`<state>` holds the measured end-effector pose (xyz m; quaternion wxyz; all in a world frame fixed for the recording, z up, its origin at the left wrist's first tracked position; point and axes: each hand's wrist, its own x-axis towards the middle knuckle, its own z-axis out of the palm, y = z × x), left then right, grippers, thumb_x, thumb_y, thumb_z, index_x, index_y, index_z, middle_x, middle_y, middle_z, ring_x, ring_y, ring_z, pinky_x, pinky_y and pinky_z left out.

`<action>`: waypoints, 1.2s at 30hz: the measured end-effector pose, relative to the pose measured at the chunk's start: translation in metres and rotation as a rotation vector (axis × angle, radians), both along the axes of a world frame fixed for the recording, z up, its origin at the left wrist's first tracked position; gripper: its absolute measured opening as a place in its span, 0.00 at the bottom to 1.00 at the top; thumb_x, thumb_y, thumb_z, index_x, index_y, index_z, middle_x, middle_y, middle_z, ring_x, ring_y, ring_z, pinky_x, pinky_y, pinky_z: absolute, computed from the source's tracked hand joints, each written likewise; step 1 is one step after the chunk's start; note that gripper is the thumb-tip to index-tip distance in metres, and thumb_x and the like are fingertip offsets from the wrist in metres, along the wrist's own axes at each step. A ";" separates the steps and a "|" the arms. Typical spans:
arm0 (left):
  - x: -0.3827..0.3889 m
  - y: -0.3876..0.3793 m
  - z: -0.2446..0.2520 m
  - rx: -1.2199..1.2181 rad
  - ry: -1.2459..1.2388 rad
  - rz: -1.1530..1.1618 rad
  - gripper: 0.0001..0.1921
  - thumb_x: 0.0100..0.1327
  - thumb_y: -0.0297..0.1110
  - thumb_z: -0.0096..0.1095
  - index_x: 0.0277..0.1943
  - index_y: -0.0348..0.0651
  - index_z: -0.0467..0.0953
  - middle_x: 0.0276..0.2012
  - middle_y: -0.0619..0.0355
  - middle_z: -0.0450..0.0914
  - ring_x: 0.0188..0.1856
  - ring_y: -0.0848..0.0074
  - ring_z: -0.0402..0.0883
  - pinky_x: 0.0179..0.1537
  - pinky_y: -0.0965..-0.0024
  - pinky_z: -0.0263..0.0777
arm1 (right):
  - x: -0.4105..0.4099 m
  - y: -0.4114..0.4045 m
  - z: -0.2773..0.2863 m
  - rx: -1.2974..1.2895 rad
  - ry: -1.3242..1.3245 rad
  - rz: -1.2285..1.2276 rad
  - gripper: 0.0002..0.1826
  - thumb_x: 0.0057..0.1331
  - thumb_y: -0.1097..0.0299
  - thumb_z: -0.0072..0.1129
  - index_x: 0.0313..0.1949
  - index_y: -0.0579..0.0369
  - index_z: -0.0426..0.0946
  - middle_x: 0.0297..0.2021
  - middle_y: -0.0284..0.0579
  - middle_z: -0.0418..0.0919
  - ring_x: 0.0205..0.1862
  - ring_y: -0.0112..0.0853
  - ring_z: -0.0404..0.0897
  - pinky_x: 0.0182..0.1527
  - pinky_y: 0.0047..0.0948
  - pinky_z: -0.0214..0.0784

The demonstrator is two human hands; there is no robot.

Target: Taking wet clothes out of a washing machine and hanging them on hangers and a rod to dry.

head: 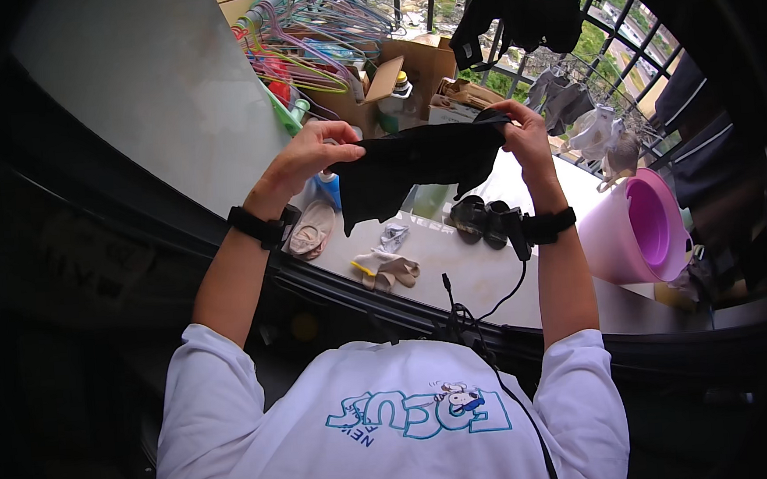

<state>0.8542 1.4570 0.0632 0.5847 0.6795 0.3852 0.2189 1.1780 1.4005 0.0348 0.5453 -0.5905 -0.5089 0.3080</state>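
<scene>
A black cloth garment [418, 165] is stretched between my two hands, its lower edge hanging down unevenly. My left hand [318, 148] pinches one upper corner between thumb and fingers. At the opposite upper corner, my right hand [523, 132] grips a bunched part of the fabric. Both wrists wear black straps with small devices, and a black cable [503, 304] dangles from the right one. Beneath the garment, a pair of dark shoes [481, 220] sits on the pale floor [437, 262]. The garment's exact kind cannot be told.
Many coloured hangers [317, 19] hang from a rail at upper left, above cardboard boxes [412, 60]. Black clothing [518, 20] and grey socks [559, 100] hang by the window bars. Pink buckets [633, 231] stand at right. A work glove [385, 269] and pale slippers [312, 230] lie near the door track.
</scene>
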 end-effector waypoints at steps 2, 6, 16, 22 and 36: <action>-0.010 0.001 0.006 0.034 -0.012 0.080 0.06 0.56 0.31 0.64 0.35 0.42 0.75 0.27 0.67 0.74 0.29 0.87 0.72 0.29 0.79 0.66 | -0.017 0.001 0.017 0.002 0.007 0.043 0.15 0.53 0.80 0.49 0.38 0.56 0.81 0.28 0.35 0.77 0.27 0.19 0.74 0.27 0.17 0.66; -0.013 0.010 -0.002 0.759 0.155 0.486 0.05 0.55 0.28 0.61 0.34 0.41 0.73 0.25 0.62 0.77 0.27 0.80 0.75 0.29 0.73 0.70 | -0.025 0.013 0.029 0.017 -0.064 0.158 0.14 0.52 0.80 0.52 0.38 0.56 0.80 0.29 0.36 0.78 0.27 0.21 0.75 0.28 0.17 0.67; -0.040 0.004 0.006 0.453 -0.009 0.807 0.05 0.57 0.24 0.55 0.37 0.42 0.74 0.24 0.63 0.78 0.20 0.84 0.73 0.22 0.79 0.68 | -0.063 0.035 0.060 -0.055 0.523 0.427 0.11 0.61 0.76 0.50 0.40 0.51 0.80 0.34 0.35 0.80 0.27 0.17 0.75 0.26 0.19 0.69; -0.057 -0.005 -0.003 0.259 -0.277 0.853 0.10 0.59 0.23 0.50 0.40 0.42 0.77 0.31 0.60 0.79 0.26 0.80 0.78 0.28 0.77 0.75 | -0.074 0.054 0.039 0.246 -0.624 0.244 0.19 0.46 0.84 0.52 0.37 0.53 0.80 0.33 0.46 0.76 0.38 0.42 0.78 0.41 0.33 0.70; -0.097 -0.003 -0.025 0.892 0.491 0.967 0.04 0.53 0.22 0.59 0.32 0.39 0.71 0.17 0.65 0.70 0.22 0.85 0.73 0.23 0.77 0.66 | -0.093 0.125 0.027 -0.082 -0.380 0.686 0.11 0.56 0.77 0.56 0.39 0.57 0.80 0.26 0.30 0.78 0.27 0.16 0.74 0.27 0.16 0.65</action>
